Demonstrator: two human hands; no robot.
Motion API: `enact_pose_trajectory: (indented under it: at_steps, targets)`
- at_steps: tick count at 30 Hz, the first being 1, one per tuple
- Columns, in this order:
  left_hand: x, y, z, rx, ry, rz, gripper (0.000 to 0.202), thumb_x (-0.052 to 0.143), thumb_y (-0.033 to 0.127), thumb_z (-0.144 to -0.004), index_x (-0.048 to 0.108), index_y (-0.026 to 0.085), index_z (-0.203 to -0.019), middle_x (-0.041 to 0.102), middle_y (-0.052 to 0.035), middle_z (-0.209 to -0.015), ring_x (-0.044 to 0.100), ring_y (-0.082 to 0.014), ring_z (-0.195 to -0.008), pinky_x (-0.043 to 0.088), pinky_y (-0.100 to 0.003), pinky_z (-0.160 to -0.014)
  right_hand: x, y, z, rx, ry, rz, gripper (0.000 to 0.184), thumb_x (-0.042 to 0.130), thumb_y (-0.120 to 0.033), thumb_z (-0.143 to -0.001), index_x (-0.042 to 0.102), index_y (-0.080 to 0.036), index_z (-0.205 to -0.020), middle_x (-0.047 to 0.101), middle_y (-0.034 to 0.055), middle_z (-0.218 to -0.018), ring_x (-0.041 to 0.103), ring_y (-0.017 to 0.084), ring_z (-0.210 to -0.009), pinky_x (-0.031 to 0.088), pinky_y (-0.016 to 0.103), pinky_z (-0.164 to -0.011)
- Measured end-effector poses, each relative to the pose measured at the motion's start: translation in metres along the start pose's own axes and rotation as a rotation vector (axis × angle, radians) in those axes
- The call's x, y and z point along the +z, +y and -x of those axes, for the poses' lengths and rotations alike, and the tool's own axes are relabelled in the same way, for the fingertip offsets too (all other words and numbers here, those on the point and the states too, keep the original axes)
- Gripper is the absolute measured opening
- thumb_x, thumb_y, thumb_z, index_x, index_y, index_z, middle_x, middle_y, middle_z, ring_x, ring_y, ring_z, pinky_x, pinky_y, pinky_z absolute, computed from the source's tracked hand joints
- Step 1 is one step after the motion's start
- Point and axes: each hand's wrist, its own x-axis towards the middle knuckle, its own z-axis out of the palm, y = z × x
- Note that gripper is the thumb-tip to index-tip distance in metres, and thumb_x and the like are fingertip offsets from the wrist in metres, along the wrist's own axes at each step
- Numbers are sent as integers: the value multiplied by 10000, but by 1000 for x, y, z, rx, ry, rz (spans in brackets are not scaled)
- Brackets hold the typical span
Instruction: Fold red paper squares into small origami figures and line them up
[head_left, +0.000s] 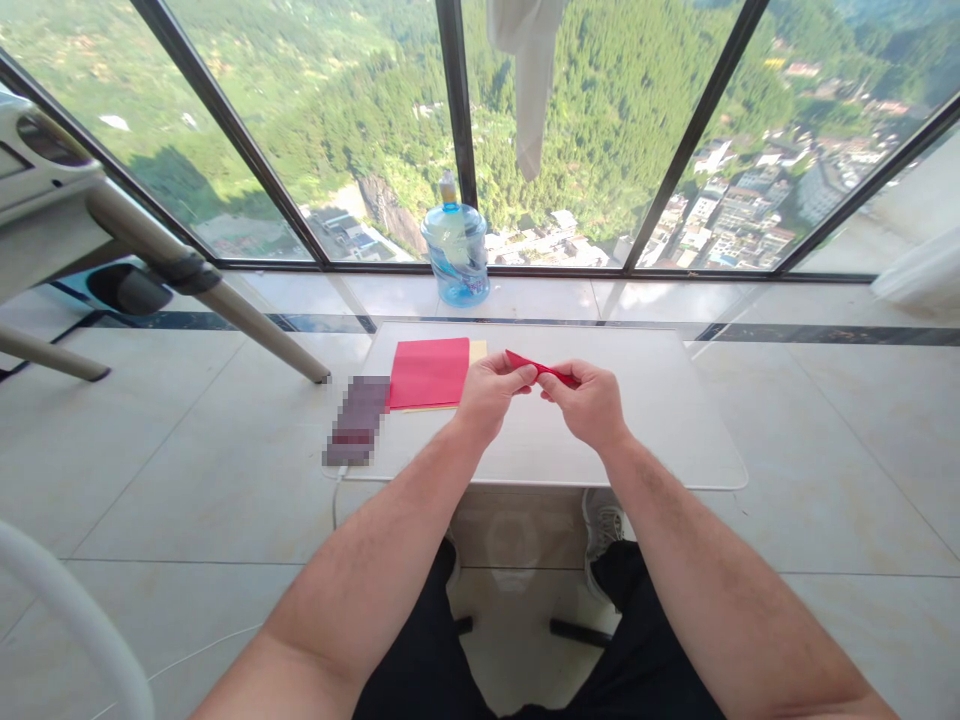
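Observation:
Both my hands hold one folded strip of red paper [541, 368] in the air over a small white table [660, 400]. My left hand [489, 392] pinches its left end, fingers closed. My right hand [589, 402] pinches the right end, fingers closed too. To the left on the table lies a stack of flat red paper [429, 372] with a pale yellow sheet [478, 350] showing underneath. A blurred dark object [357, 420] rests at the table's left edge.
A blue water jug [456, 250] stands on the floor behind the table, against a large window. A folding frame's legs [225, 300] slant in from the left. A white cloth [529, 70] hangs at top centre. My shoe [602, 525] shows under the table.

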Motion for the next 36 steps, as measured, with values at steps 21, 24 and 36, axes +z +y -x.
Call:
enact_pose_trajectory:
  at_steps: [21,24,36]
  targets:
    - [8,-1,5,31,110,-2,259,803,339,-701,629,147,-708,634,-3,-636,588,-97,-580,436,-223,-556,7,3,5,-169,103,100,188,666,-368,-841,729,-197,-795,682,4,-656,598,149,-600,472,277,-590]
    - [10,-4,6,-64,120,30,329,807,399,-715,644,155,-862,702,-36,-760,667,-137,-661,498,-245,-598,8,7,6,-313,179,257,180,640,-349,-872,743,-212,-819,718,24,-742,619,159,-658,493,292,-651]
    - [10,-3,5,-90,91,88,340,797,316,-723,678,112,-967,741,-86,-836,726,-196,-777,584,-371,-812,4,14,5,-409,158,366,156,694,-299,-851,751,-221,-974,728,33,-863,640,162,-711,524,289,-676]
